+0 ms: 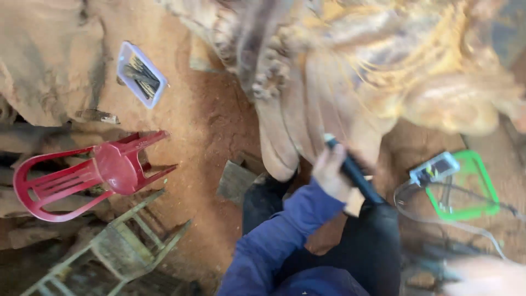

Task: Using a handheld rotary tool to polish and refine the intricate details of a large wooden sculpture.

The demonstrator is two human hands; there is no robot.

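A large carved piece of pale brown wood [350, 71] fills the top of the view. My left hand [330, 171], in a blue sleeve, is shut on a black-handled tool [356, 176], whose upper end rests against the lower edge of the carving. At the bottom right corner my right hand [485, 277] shows only as a blur, so its fingers cannot be made out. My knees in black trousers [372, 246] sit below the tool.
A red plastic chair [82, 175] lies tipped on the dirt floor at left, with a worn greenish wooden stool [118, 246] below it. A white tray of tools [141, 74] lies at upper left. A green plastic frame [485, 181], a small device [435, 168] and a clear hose [438, 219] are at right.
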